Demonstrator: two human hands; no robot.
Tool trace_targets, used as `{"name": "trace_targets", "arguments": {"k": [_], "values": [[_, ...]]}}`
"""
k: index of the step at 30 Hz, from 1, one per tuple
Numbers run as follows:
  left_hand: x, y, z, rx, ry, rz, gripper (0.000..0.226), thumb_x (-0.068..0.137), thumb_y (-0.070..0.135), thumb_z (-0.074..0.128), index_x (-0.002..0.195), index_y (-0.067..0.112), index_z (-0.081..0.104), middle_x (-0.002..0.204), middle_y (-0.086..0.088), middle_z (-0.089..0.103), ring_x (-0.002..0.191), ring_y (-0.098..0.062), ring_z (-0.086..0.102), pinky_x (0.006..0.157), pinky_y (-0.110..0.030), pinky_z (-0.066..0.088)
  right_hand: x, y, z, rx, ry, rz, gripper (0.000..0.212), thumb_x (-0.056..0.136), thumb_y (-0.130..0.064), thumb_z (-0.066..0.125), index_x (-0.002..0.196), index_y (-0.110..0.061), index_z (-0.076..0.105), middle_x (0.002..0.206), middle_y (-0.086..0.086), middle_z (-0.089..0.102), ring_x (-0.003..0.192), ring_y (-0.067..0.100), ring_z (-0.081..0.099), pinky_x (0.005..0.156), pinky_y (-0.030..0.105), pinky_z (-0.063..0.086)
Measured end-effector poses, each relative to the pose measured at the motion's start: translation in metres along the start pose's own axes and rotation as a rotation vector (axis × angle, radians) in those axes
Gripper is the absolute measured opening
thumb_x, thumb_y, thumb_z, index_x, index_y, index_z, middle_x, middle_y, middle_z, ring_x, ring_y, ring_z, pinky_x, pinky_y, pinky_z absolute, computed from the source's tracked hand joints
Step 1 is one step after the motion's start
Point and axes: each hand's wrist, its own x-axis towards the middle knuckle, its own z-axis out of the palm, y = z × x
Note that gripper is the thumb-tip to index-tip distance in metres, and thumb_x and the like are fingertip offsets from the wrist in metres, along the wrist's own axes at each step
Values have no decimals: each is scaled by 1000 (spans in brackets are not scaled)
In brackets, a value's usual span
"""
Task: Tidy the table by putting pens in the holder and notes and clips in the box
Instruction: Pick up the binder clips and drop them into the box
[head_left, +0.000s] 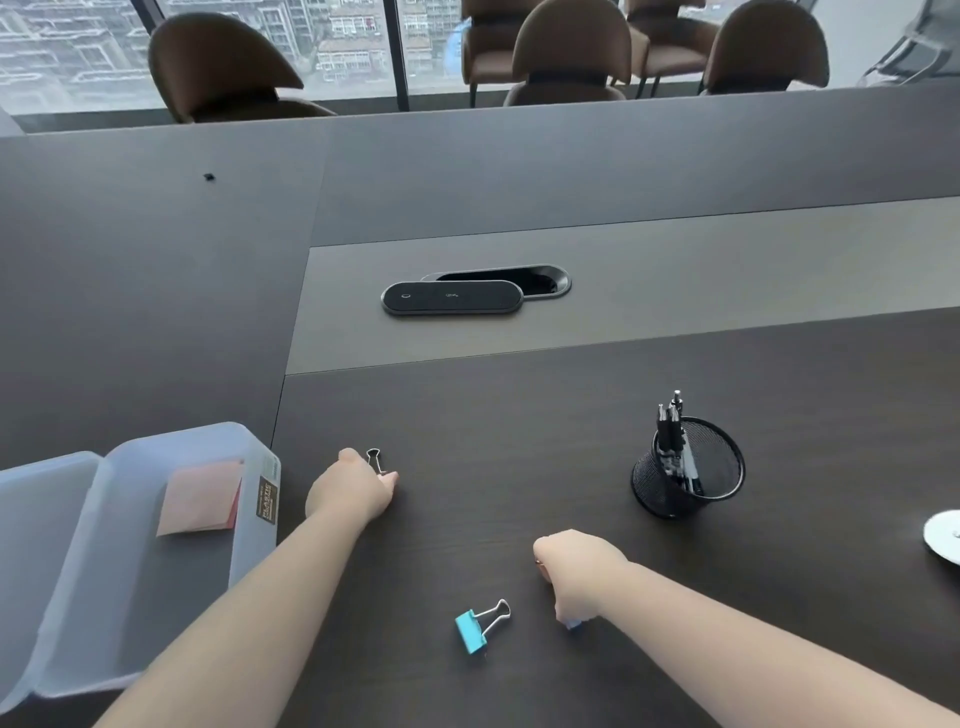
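Left hand (358, 488) grip pinching a small binder clip (375, 460), right hand (582, 569) fisted on something pale blue, teal binder clip (480, 626) loose on worktop (519, 441).

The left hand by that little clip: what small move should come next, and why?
Probably carry it left to the plastic box. The left hand is closed around a binder clip, and the box beside it already holds the sticky notes.

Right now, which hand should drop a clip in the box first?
Left. The left hand is pinching a clip right beside the box. The right hand is farther away.
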Motion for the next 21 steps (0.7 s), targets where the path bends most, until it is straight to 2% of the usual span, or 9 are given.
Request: {"name": "trace_targets", "arguments": {"k": [3, 6, 8, 11, 13, 15, 16, 18, 21], "values": [[4, 0, 3, 4, -27, -20, 46, 88, 33, 48, 119, 1, 44, 116, -12, 63, 107, -32, 61, 83, -33, 46, 8, 1, 4, 6, 38, 3, 37, 73, 0, 66, 63, -18, 35, 75, 1, 43, 79, 29, 51, 46, 24, 32], [4, -5, 5, 40, -60, -2, 49, 83, 36, 48, 116, 0, 45, 109, -10, 64, 100, -31, 63, 76, -32, 45, 13, 2, 8, 5, 78, -10, 27, 77, -3, 57, 64, -16, 38, 82, 2, 47, 79, 28, 50, 46, 24, 32], [3, -8, 8, 81, -73, 10, 55, 84, 39, 45, 121, -2, 42, 114, -11, 62, 105, -31, 61, 76, -31, 43, 14, 3, 8, 16, 88, -29, 18, 79, -6, 55, 70, -15, 43, 79, 2, 47, 79, 27, 49, 47, 24, 31], [-2, -12, 6, 95, -76, 9, 58, 85, 40, 43, 124, -3, 36, 118, -11, 61, 111, -31, 59, 80, -32, 42, 14, 4, 5, 67, 97, -48, 19, 79, -9, 55, 67, -17, 42, 80, 2, 49, 80, 25, 49, 49, 24, 31], [-5, -14, 3, 71, -77, 25, 55, 83, 41, 46, 121, 1, 39, 114, -9, 62, 105, -30, 60, 80, -32, 43, 13, 6, 3, 125, 104, -60, 20, 79, -9, 52, 66, -19, 41, 87, 2, 51, 82, 24, 48, 51, 24, 34], [-7, -16, 2, 38, -79, 78, 41, 81, 38, 49, 109, 8, 47, 104, -6, 62, 91, -27, 57, 75, -29, 43, 12, 9, 2, 180, 115, -74, 13, 80, -8, 49, 73, -19, 47, 89, 1, 51, 82, 23, 48, 59, 26, 39], [-8, -18, 3, 3, -78, 112, 27, 80, 35, 50, 95, 13, 50, 93, -3, 61, 84, -26, 55, 71, -28, 41, 12, 10, 1, 198, 123, -85, 11, 80, -7, 48, 78, -18, 49, 90, 1, 52, 83, 23, 49, 65, 26, 41], [-15, -19, 2, -58, -75, 160, 14, 77, 31, 50, 71, 20, 44, 71, 2, 57, 68, -23, 56, 62, -26, 38, 13, 12, 1, 206, 146, -115, 13, 80, -6, 47, 82, -18, 52, 91, 2, 52, 86, 24, 52, 72, 29, 45], [-31, -21, 0, -157, -77, 213, 8, 75, 29, 52, 73, 24, 47, 69, 8, 60, 58, -16, 57, 55, -24, 38, 12, 12, 0, 201, 204, -134, 15, 81, -6, 45, 83, -18, 53, 93, 3, 47, 85, 24, 49, 81, 33, 49]]}}
